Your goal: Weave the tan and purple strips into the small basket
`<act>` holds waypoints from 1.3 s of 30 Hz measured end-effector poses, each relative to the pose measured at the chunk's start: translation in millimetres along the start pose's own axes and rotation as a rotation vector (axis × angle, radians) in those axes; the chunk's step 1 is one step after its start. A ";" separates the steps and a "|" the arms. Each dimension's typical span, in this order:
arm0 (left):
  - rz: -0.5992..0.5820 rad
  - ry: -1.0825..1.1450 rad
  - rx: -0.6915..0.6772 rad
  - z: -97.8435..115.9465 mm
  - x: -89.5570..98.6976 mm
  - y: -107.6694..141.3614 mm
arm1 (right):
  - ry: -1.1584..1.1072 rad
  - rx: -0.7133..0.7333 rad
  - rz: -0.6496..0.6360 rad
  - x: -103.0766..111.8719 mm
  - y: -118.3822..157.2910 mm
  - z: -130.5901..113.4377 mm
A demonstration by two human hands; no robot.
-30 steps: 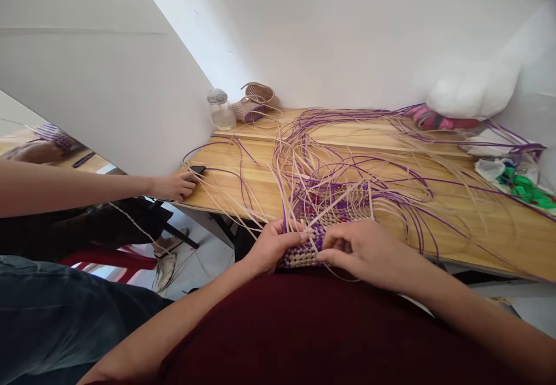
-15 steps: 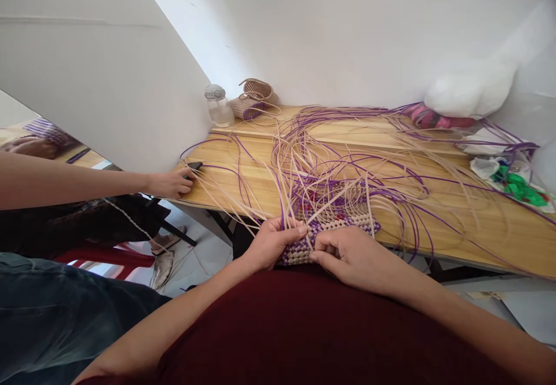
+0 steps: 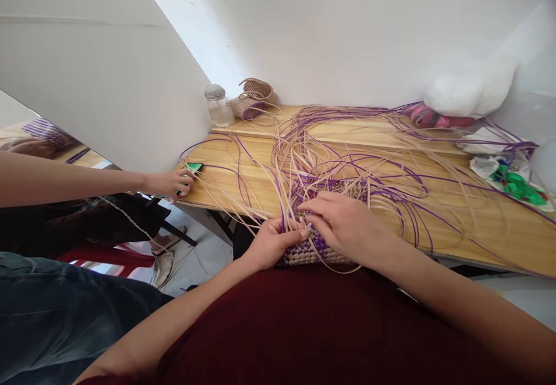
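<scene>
At the near edge of the wooden table (image 3: 469, 231), right against my maroon shirt (image 3: 325, 321), sits the purple, beige and red woven piece (image 3: 304, 256), its upper part over the tabletop and its lower rows close to my front. My left hand (image 3: 273, 243) grasps it at the left side, thumb laid on top across the weave, with several pale strands rising past my fingers. My right hand (image 3: 350, 223) is bent over the middle of the weave, its thumb and forefinger reaching toward my left thumb; I cannot tell whether they pinch a strand. One pale strand (image 3: 324, 262) curves down from beside my left thumb and loops beneath my right hand. Long loose strands (image 3: 304, 145), beige and purple, spread from the piece over the table. Behind them, toward the left, a clear bottle (image 3: 220, 112) stands beside a small woven basket (image 3: 247, 108). To the far right rests a white bundle (image 3: 471, 92), with a green item (image 3: 521, 189) nearer me. On my left, another person's hand (image 3: 169, 184) rests on a phone (image 3: 194, 167) at the table's edge, its screen lit green.
</scene>
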State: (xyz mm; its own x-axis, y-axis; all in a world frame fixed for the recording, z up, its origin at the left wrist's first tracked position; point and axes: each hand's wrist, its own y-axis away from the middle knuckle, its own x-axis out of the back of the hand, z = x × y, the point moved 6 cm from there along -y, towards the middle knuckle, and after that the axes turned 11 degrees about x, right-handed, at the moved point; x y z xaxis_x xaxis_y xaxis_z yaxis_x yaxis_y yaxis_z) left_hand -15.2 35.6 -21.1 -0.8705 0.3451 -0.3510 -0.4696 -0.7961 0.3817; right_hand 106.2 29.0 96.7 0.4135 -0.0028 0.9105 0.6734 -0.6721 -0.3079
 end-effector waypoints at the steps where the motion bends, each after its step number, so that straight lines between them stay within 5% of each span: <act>1: -0.005 0.004 0.002 -0.1 -0.3 -0.3 | -0.022 0.023 -0.018 -2.2 -4.0 0.9; 7: -0.015 0.061 0.012 0.4 -0.7 -1.2 | -0.125 0.028 0.078 -8.7 -12.9 8.6; 16: 0.021 0.109 0.007 1.4 -4.8 -2.0 | 0.147 -0.062 -0.024 -2.5 9.4 3.6; 23: 0.028 0.141 -0.031 3.7 -7.5 -3.1 | -0.066 -0.296 -0.121 -15.9 16.8 17.9; 39: 0.176 0.198 0.026 -1.7 -4.8 -5.0 | -0.265 -0.318 -0.012 -25.0 19.3 30.0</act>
State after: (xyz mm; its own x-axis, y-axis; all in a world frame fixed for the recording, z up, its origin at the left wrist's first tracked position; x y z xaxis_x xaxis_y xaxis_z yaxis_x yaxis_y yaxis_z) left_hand -8.5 37.1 -22.8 -0.8945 0.0959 -0.4367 -0.3188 -0.8216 0.4725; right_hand 127.3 38.3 59.8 0.5782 0.1695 0.7981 0.4732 -0.8666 -0.1587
